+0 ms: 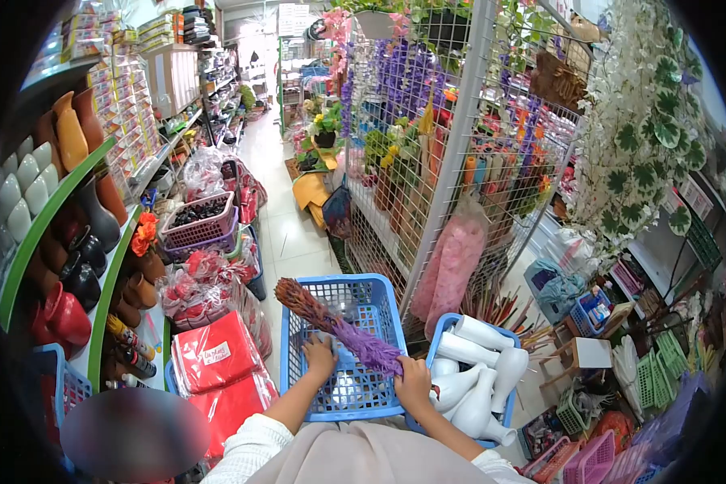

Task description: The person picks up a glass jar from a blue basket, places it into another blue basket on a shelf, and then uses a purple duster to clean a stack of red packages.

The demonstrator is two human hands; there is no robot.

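A long dried-flower bunch (335,324), brown at its far end and purple at its near end, lies slantwise over a blue plastic basket (298,281). At the purple end, my right hand (415,385) is closed around the bunch near the basket's right rim. My left hand (321,356) reaches inside the basket with curled fingers, just below the brown part. Something light blue shows beside those fingers, but what they grip is not clear. White vases (470,383) fill a second blue basket (445,323) to the right of my right hand.
Red plastic-wrapped packets (218,355) are stacked at left, beside shelves of vases (64,302). A white wire-grid rack (436,189) with artificial flowers stands ahead on the right. The tiled aisle (286,230) runs forward between goods. A blurred patch covers the lower left.
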